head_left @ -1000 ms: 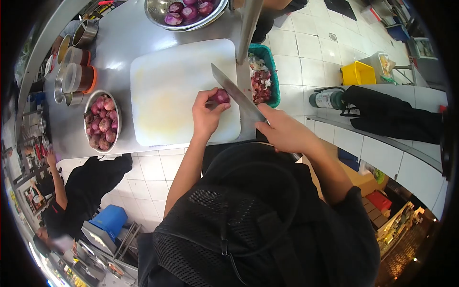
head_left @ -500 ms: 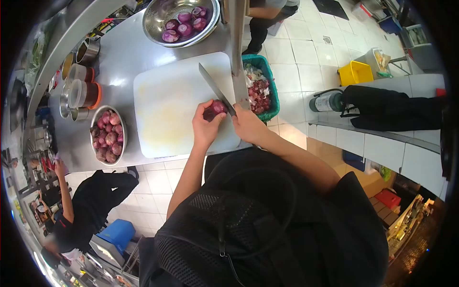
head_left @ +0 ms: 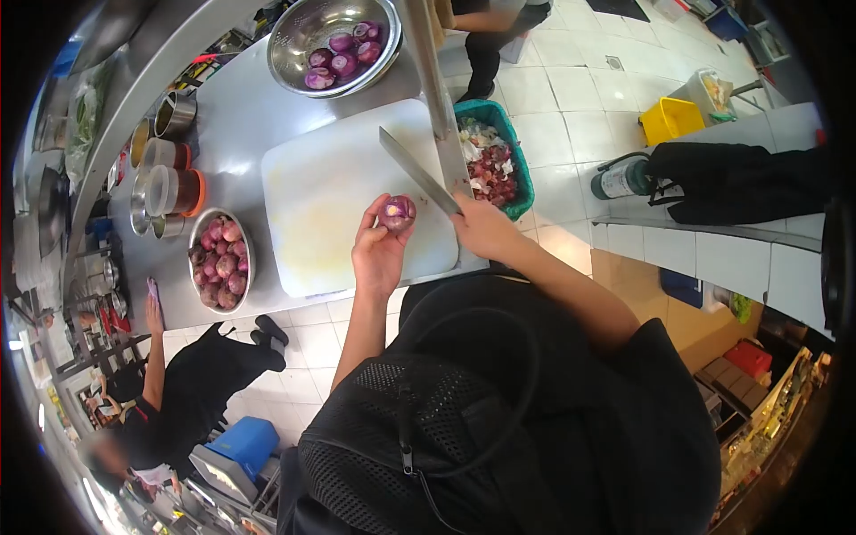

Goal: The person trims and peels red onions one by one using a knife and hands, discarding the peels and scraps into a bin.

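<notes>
In my left hand is a red onion, its trimmed pale end facing up, held over the front part of the white cutting board. My right hand is closed around the handle of a kitchen knife. The blade points away to the upper left and is apart from the onion. To the left of the board stands a white bowl full of unpeeled red onions. Beyond the board a steel colander holds several peeled red onions.
A green bin with onion skins sits beyond the table's right edge, beside a metal post. Sauce containers and steel pots line the left. A person at lower left rests a hand on the table; another stands at the top.
The knife has moved off the onion to the right. My left hand has turned the onion so its cut end shows. The person at lower left has reached onto the table with a cloth.
</notes>
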A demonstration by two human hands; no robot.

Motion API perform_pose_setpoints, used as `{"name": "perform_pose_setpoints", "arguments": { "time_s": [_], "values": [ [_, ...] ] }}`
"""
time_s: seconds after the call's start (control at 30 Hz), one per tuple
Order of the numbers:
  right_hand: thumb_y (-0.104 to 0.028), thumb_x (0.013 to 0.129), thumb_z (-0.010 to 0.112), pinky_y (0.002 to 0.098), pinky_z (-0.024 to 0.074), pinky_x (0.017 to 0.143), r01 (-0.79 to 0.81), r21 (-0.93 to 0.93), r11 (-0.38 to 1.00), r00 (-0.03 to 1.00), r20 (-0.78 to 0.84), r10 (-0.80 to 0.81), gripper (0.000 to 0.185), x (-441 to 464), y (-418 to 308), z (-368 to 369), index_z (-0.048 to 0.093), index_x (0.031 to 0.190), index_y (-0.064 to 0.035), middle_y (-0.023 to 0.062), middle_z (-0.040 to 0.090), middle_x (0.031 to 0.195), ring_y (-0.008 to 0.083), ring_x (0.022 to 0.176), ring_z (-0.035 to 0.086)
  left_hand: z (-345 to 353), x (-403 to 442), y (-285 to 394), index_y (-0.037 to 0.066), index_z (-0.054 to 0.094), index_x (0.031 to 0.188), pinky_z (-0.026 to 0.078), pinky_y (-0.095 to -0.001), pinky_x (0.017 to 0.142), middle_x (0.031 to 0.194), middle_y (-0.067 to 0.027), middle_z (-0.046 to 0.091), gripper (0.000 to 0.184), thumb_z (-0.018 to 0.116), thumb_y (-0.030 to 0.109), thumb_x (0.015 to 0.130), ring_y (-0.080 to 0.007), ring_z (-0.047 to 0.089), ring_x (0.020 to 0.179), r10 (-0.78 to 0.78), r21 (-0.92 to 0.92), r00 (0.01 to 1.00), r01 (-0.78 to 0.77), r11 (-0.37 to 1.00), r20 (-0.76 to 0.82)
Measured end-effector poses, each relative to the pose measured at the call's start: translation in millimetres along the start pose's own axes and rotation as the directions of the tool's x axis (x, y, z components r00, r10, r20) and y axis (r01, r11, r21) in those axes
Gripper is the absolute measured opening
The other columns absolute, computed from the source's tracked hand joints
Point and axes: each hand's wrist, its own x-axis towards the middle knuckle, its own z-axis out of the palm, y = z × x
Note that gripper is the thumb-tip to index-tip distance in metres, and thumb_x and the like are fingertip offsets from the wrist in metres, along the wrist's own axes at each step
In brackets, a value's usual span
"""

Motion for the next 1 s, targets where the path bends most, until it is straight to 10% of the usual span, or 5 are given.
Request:
{"name": "perform_pose_setpoints", "arguments": {
  "time_s": [0.3,0.37,0.57,0.8,1.0],
  "values": [
    [-0.010,0.093,0.061,0.0466,0.0512,0.062,0.292,-0.192,0.937,0.883,-0.323,-0.341,0.059,-52,20,-60,0.045,0.150,-0.0090,0.0217,0.066,0.076,0.0355,0.067,0.066,29,7,-26,0.004,0.045,0.145,0.048,-0.0454,0.110,0.137,-0.0197,0.058,0.053,0.060,0.006,0.095,-0.0340,0.061,0.123,-0.009,0.167,1.000,0.006,0.986,0.017],
    [-0.015,0.094,0.067,0.0352,0.0457,0.056,0.017,0.311,0.950,0.979,-0.200,0.048,0.069,-55,26,-61,0.038,0.156,-0.0100,0.0109,0.060,0.072,0.0206,0.058,0.056,41,11,-36,0.005,0.044,0.146,0.048,-0.0456,0.109,0.136,-0.0184,0.058,0.054,0.061,0.005,0.095,-0.0333,0.061,0.123,-0.065,0.178,0.998,0.062,0.982,0.009],
    [-0.041,0.100,0.064,0.0251,0.0399,0.055,0.004,0.798,0.603,1.000,-0.013,0.011,0.078,-52,40,-68,0.028,0.161,-0.0087,-0.0018,0.052,0.074,0.0069,0.060,0.047,80,29,-74,0.006,0.047,0.144,0.048,-0.0468,0.107,0.133,-0.0121,0.060,0.052,0.062,0.001,0.095,-0.0289,0.059,0.125,-0.085,0.256,0.994,0.099,0.962,-0.064],
    [-0.048,0.099,0.063,0.0248,0.0398,0.054,-0.020,0.646,0.763,1.000,0.005,0.021,0.080,-41,62,-72,0.030,0.160,-0.0080,0.0006,0.053,0.075,0.0067,0.059,0.047,110,48,-91,0.005,0.051,0.129,0.052,-0.0435,0.102,0.130,-0.0093,0.058,0.042,0.055,-0.011,0.090,-0.0238,0.060,0.119,-0.113,0.334,0.984,0.153,0.930,-0.135],
    [-0.041,0.101,0.064,0.0237,0.0337,0.047,-0.077,0.840,0.537,0.993,0.115,-0.038,0.069,-31,85,-89,0.040,0.157,-0.0091,-0.0054,0.048,0.063,0.0032,0.051,0.040,118,51,-112,0.005,0.049,0.132,0.051,-0.0444,0.105,0.130,-0.0104,0.058,0.048,0.053,-0.013,0.088,-0.0239,0.059,0.119,-0.049,0.348,0.988,0.099,0.932,-0.149]
  ]
}}
